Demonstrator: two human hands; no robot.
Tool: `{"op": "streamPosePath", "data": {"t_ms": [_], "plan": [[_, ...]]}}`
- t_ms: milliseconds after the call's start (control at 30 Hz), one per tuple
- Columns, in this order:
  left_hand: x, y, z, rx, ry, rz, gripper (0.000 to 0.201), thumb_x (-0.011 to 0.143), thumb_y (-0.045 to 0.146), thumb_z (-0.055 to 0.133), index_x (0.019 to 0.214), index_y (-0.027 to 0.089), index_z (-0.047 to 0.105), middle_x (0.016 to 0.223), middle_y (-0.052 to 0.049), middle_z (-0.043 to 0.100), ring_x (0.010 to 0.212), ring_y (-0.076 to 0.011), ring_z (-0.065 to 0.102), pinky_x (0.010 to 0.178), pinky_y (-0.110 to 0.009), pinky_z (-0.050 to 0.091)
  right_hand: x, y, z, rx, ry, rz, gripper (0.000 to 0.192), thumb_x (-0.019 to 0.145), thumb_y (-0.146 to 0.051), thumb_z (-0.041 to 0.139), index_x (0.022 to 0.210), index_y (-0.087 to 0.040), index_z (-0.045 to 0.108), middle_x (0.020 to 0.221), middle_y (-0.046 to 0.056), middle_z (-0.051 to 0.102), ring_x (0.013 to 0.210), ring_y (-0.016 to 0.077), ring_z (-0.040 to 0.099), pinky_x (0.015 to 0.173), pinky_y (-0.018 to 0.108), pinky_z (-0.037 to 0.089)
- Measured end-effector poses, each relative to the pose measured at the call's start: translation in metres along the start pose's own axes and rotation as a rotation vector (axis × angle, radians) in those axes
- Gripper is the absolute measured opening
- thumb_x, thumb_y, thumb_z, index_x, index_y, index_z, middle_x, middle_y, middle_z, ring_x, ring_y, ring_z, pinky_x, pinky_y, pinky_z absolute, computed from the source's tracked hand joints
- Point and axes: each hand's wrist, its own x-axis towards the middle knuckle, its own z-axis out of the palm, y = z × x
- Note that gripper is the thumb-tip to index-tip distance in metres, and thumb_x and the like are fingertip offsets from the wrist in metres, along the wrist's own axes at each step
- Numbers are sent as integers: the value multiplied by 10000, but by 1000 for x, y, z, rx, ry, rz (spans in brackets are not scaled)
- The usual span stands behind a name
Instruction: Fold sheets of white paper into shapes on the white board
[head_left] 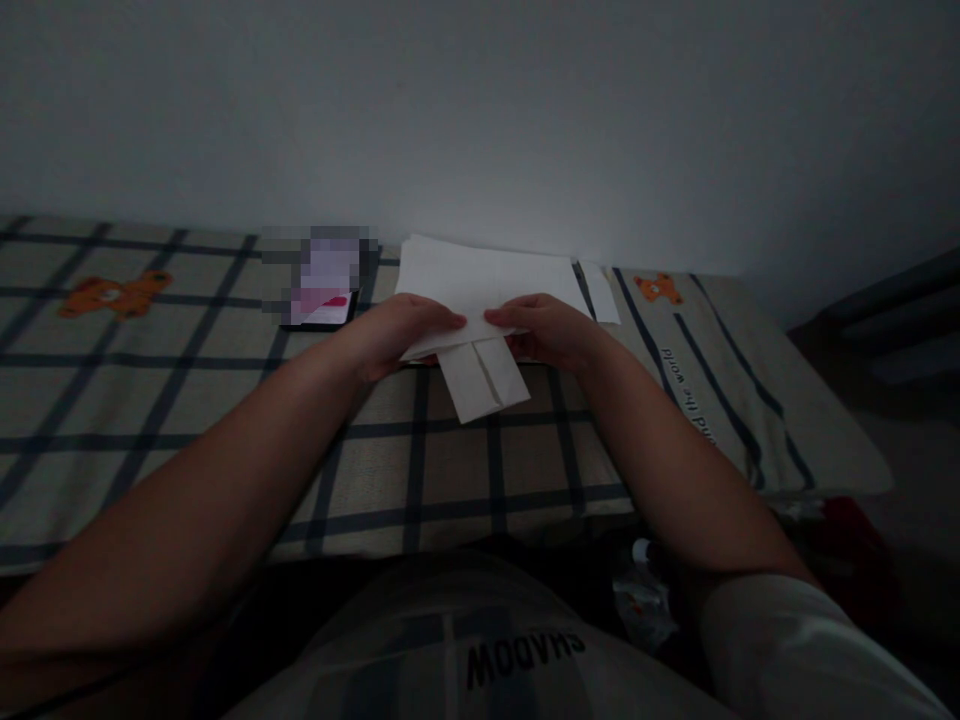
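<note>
Both hands grip a folded white paper [484,380] near its middle. Its narrow folded part, with a seam down it, points toward me. My left hand [394,330] pinches the left side, thumb on top and most fingers hidden beneath. My right hand [556,330] pinches the right side likewise, its thumb a little apart from the left thumb. Just behind the hands lie white paper sheets [480,270]; where the held paper ends and these sheets begin is hard to tell. A narrow white paper strip [602,293] rests at their right.
A checked cloth [360,500] with orange bear prints covers the surface, which meets a grey wall [480,120]. A phone [322,290] with a lit, partly blurred screen lies left of the paper. Below the right front edge, a clear bottle with a white cap [643,590] shows dimly.
</note>
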Motion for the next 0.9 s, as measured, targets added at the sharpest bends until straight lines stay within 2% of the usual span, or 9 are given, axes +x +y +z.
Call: {"op": "streamPosePath", "data": {"t_ms": [133,233,300,433,567,667,733,900], "plan": [[-5,3,1,118,-37,-23,79,749,236,743,686,189,743,685,-26,692,552,-127,580,514,-235,410,-6,-2,4,7,-56,9,259,700,-329,872,668,-178,663,655,-18,626,578,86,547,555,214,473],[-7,4,1,191,-51,-10,89,772,274,754,742,191,744,679,-24,668,538,-117,542,496,-230,356,-7,-1,7,-10,-57,-4,261,700,-328,872,657,-183,658,673,-22,625,627,87,561,596,211,480],[-6,2,2,200,-21,24,105,771,282,750,736,186,727,684,-30,663,554,-120,540,501,-227,354,-5,1,7,2,-50,-13,243,727,-338,851,692,-185,666,696,-20,635,650,95,577,619,221,489],[-1,-2,3,171,109,108,127,776,296,724,749,175,696,683,-27,658,576,-125,539,513,-226,377,2,5,3,29,-24,-78,184,799,-341,784,785,-189,680,747,-4,666,668,108,588,635,239,487],[2,-4,3,160,118,103,127,787,283,707,739,167,687,639,-8,617,531,-106,504,485,-214,353,5,5,-1,-50,46,-171,194,815,-324,770,745,-178,664,652,-29,588,594,85,491,557,226,396],[2,-4,2,207,99,122,145,777,301,761,816,164,735,689,-19,659,573,-118,560,500,-210,398,4,5,-1,-156,55,-165,231,816,-364,780,744,-176,666,613,-38,554,553,80,423,507,236,327],[1,-4,2,211,87,134,174,776,323,791,838,165,750,712,-25,684,599,-125,592,519,-213,437,2,5,-1,-208,59,-162,246,813,-392,786,761,-179,673,630,-29,576,559,87,436,498,243,316],[0,-1,5,142,109,75,93,831,246,754,789,165,741,688,-12,691,570,-104,598,560,-214,500,1,5,-1,-247,103,-191,262,789,-410,805,770,-185,672,661,-23,586,567,95,459,489,252,314]]}}
